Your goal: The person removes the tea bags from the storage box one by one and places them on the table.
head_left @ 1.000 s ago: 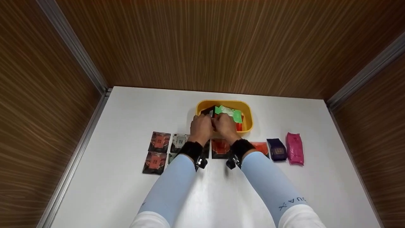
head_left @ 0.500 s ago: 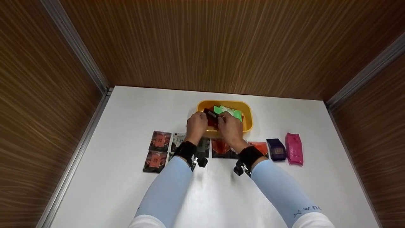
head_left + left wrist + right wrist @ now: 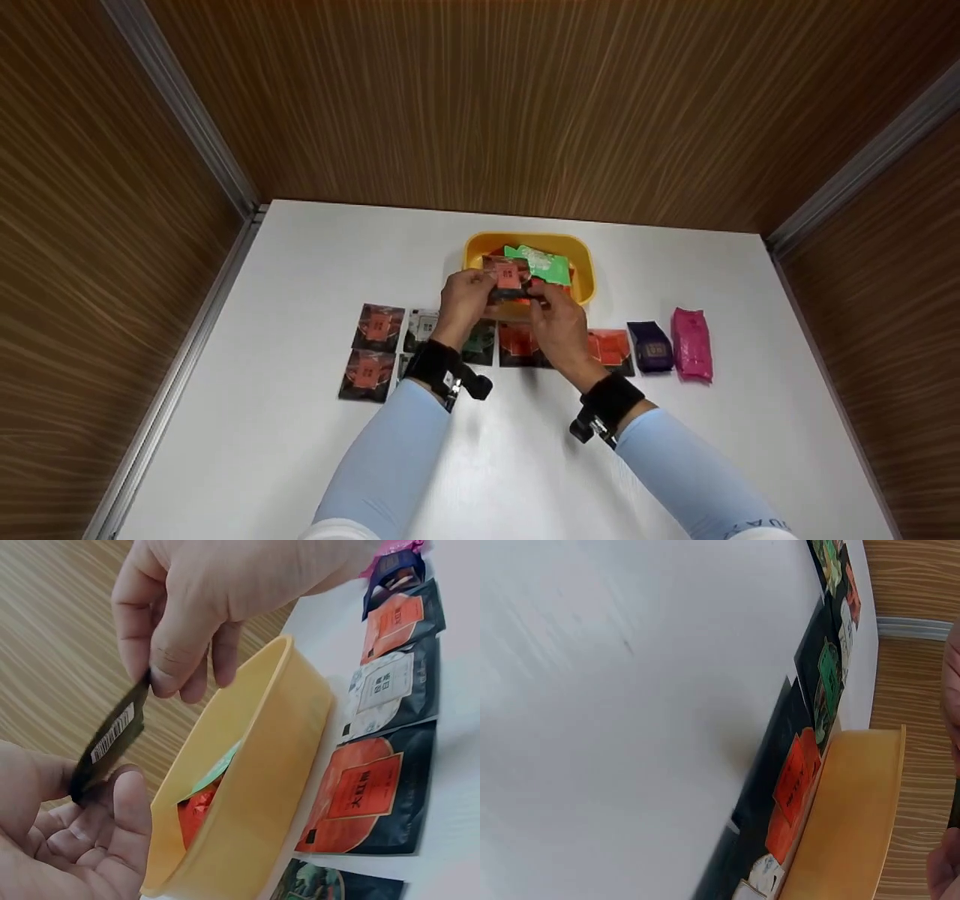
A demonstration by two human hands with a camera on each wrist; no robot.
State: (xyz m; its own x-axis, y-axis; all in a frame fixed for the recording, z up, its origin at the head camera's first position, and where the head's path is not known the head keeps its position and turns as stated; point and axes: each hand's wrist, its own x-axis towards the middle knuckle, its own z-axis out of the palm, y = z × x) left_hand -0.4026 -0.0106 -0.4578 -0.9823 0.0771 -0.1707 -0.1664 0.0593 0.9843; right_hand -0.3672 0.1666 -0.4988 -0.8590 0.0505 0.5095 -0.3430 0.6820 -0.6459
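Between my two hands is a flat black sachet with an orange label (image 3: pixel 508 276), held over the yellow basket (image 3: pixel 588 281). My left hand (image 3: pixel 461 304) pinches its left edge and my right hand (image 3: pixel 561 324) its right edge. In the left wrist view the sachet (image 3: pixel 112 736) is nearly edge-on, a barcode on its back; the right hand (image 3: pixel 217 607) is above and the left hand (image 3: pixel 90 847) below. Inside the basket are a green packet (image 3: pixel 546 267) and red ones, partly hidden. At the right wrist view's edge only parts of both hands show.
Sachets lie in a row before the basket, including an orange and black one (image 3: pixel 365 791) and a white one (image 3: pixel 382 686). Two more black-orange sachets (image 3: pixel 379 328) are at left. A purple packet (image 3: pixel 651 347) and a pink packet (image 3: pixel 692 345) lie at right. Wood-grain panels (image 3: pixel 480 112) enclose the white table.
Both hands were together inside the basket. They have drawn apart and lifted the sachet, whose orange-labelled face has turned toward the head camera. The right hand has shifted right and nearer the body.
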